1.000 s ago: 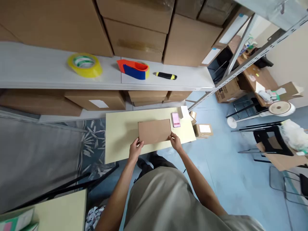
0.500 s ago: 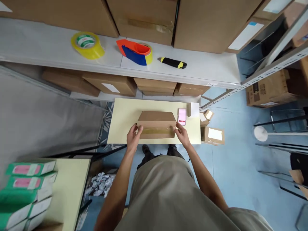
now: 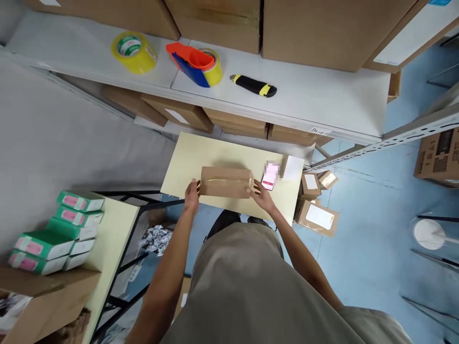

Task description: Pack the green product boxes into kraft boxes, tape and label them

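Observation:
A small taped cardboard box (image 3: 226,187) is held between my two hands over the cream table (image 3: 186,157). My left hand (image 3: 192,195) grips its left end, fingers curled behind the edge. On the opposite end, my right hand (image 3: 261,195) holds the right edge with thumb in front. Clear tape runs lengthwise across the face turned to me. Just right of the box lies a phone (image 3: 269,177) with a pink screen, partly blurred out. Beyond it stands a white box (image 3: 292,168).
On the shelf (image 3: 322,100) above lie a yellow tape roll (image 3: 143,56), an orange-and-blue tape dispenser (image 3: 195,64) and a utility knife (image 3: 254,86). Green-and-white boxes (image 3: 46,246) are stacked on a side table at left. Labelled cartons (image 3: 317,217) sit on the floor at right.
The box has turned in my hands; its taped face now fills most of what shows, and the top slanted face is gone from sight. My head view has rotated and shifted left.

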A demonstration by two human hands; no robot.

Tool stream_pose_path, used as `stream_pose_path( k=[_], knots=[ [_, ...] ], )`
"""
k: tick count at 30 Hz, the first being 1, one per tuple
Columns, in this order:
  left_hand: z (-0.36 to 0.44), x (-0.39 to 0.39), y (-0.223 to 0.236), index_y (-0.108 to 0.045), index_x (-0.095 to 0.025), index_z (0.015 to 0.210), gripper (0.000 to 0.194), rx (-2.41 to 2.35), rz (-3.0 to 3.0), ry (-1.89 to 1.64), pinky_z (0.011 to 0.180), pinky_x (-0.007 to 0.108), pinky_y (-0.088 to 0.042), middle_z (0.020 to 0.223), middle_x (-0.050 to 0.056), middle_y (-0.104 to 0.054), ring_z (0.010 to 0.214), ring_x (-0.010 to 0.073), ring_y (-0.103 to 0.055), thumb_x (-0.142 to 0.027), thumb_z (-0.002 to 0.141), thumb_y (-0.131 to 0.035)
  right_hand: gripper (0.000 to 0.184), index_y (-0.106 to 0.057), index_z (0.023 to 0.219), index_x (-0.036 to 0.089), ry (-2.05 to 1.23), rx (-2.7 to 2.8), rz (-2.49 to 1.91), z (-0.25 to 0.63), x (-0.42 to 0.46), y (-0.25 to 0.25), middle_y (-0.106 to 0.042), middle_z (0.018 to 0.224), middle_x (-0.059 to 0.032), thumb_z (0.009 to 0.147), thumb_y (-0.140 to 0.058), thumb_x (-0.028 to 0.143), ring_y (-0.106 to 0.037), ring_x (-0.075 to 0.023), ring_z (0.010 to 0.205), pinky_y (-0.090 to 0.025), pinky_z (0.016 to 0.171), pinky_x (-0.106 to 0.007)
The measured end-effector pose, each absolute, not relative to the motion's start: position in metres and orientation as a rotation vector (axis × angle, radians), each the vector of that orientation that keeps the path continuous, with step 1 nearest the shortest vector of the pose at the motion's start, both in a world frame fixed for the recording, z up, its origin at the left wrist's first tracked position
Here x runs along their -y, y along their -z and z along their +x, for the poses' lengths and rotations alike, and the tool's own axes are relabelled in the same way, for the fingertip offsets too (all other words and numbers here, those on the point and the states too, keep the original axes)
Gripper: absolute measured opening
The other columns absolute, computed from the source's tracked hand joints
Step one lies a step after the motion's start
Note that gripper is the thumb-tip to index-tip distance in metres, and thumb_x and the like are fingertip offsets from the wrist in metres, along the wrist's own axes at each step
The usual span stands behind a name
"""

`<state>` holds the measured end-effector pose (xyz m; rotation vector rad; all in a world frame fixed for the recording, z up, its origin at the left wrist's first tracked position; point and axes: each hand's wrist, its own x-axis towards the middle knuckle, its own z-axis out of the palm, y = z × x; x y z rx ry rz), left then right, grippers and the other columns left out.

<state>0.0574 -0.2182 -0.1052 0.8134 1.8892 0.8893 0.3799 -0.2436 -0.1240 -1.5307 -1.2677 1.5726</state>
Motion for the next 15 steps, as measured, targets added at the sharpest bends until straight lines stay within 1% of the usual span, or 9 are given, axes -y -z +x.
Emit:
stream_pose_path(
  k=[2,3,4,5,7,9,12,13,15],
  knots=[
    [0.053,0.227,0.106,-0.069,-0.017,0.137,0.077,-1.866,0.676,-0.895,0.116,0.045,-0.054,0.153,0.021,-0.066,0.146,0.0310,-0.061,-0.079,0.101,-0.040,0.111,-0.042,0.171,0.024,-1.587,1.328,-1.477,0.379,0.254,0.127,-0.043,0.175,-0.0153,0.079,-0.088,0.068,-0.046,-0.0367,0.160,-0.045,0.128,-0.054],
    [0.051,0.231,0.105,-0.071,-0.016,0.135,0.080,-1.855,0.641,-0.885,0.119,0.046,-0.053,0.151,0.022,-0.067,0.147,0.0315,-0.061,-0.082,0.100,-0.040,0.117,-0.039,0.172,0.024,-1.597,1.345,-1.453,0.377,0.258,0.128,-0.043,0.175,-0.0155,0.076,-0.090,0.067,-0.046,-0.0363,0.160,-0.043,0.129,-0.054],
    [0.049,0.234,0.103,-0.073,-0.016,0.132,0.084,-1.832,0.643,-0.874,0.121,0.048,-0.051,0.150,0.022,-0.068,0.148,0.0324,-0.060,-0.085,0.098,-0.041,0.117,-0.037,0.173,0.024,-1.607,1.340,-1.436,0.376,0.260,0.127,-0.046,0.173,-0.0159,0.077,-0.090,0.067,-0.050,-0.0354,0.156,-0.045,0.128,-0.054],
    [0.047,0.236,0.101,-0.074,-0.015,0.130,0.087,-1.809,0.660,-0.884,0.123,0.050,-0.049,0.148,0.022,-0.069,0.148,0.0337,-0.060,-0.088,0.096,-0.040,0.112,-0.037,0.173,0.025,-1.617,1.316,-1.430,0.376,0.260,0.126,-0.052,0.169,-0.0161,0.082,-0.086,0.067,-0.058,-0.0338,0.150,-0.050,0.124,-0.052],
    [0.043,0.235,0.093,-0.076,-0.015,0.130,0.092,-1.774,0.716,-0.954,0.125,0.052,-0.047,0.148,0.022,-0.070,0.148,0.0356,-0.060,-0.091,0.095,-0.039,0.091,-0.041,0.171,0.026,-1.623,1.254,-1.441,0.377,0.253,0.119,-0.066,0.155,-0.0147,0.095,-0.072,0.066,-0.072,-0.0292,0.132,-0.060,0.112,-0.047],
    [0.041,0.225,0.083,-0.076,-0.017,0.135,0.088,-1.754,0.801,-1.000,0.123,0.052,-0.048,0.148,0.019,-0.070,0.148,0.0366,-0.060,-0.089,0.094,-0.047,0.069,-0.052,0.164,0.026,-1.599,1.232,-1.465,0.380,0.239,0.110,-0.076,0.139,-0.0120,0.105,-0.060,0.061,-0.079,-0.0256,0.116,-0.064,0.103,-0.042],
    [0.042,0.201,0.075,-0.074,-0.019,0.140,0.080,-1.801,0.933,-0.925,0.116,0.050,-0.055,0.145,0.016,-0.073,0.137,0.0376,-0.067,-0.075,0.083,-0.077,0.053,-0.064,0.152,0.026,-1.534,1.284,-1.538,0.385,0.214,0.098,-0.081,0.130,-0.0091,0.107,-0.059,0.053,-0.081,-0.0240,0.104,-0.065,0.097,-0.040],
    [0.043,0.193,0.075,-0.074,-0.019,0.140,0.080,-1.821,0.959,-0.892,0.113,0.050,-0.057,0.143,0.015,-0.074,0.132,0.0371,-0.070,-0.070,0.079,-0.083,0.050,-0.065,0.151,0.027,-1.517,1.310,-1.572,0.386,0.207,0.095,-0.081,0.130,-0.0085,0.107,-0.061,0.051,-0.081,-0.0243,0.102,-0.065,0.096,-0.039],
    [0.045,0.180,0.079,-0.075,-0.019,0.139,0.077,-1.834,0.980,-0.844,0.108,0.048,-0.060,0.139,0.015,-0.075,0.124,0.0356,-0.073,-0.064,0.078,-0.085,0.047,-0.066,0.149,0.027,-1.498,1.350,-1.640,0.385,0.197,0.093,-0.082,0.129,-0.0078,0.106,-0.064,0.046,-0.082,-0.0250,0.100,-0.064,0.094,-0.039]
  ],
)
